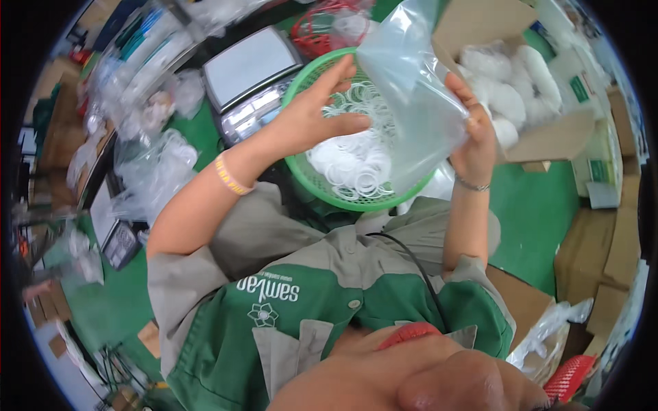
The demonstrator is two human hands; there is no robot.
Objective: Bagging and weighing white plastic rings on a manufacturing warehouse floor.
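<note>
**A:** Flanking the green basket (373, 205) on its left, what stands there?

**B:** A scale (250, 67) with a pale flat pan, just beside the basket's left rim.

**A:** And the left hand?

**B:** Left hand (314, 115), above the basket's left part; thumb and fingers spread apart, apparently with nothing between them. The thumb points rightward across the basket. Whether the fingertips touch anything cannot be told.

**A:** The contents?

**B:** White rings (351, 163), loosely heaped inside the basket. The left hand is the nearer to them.

**A:** What covers the remainder?

**B:** A clear plastic bag (419, 96), hanging over the basket's right part. Long axis: from beyond the far rim toward the near rim. The position of its mouth cannot be made out.

**A:** The right hand?

**B:** Right hand (476, 137), just outside the basket's right rim; thumb and fingers clamped on the bag's right edge.

**A:** The governing relation, then?

**B:** The bag extends leftward from the right hand's grip, over the basket and toward the spread left hand; the rings lie partly below it.

**A:** Farthest right?

**B:** A cardboard box (556, 139) holding white bundles (504, 92), beyond the basket's right side.
</note>
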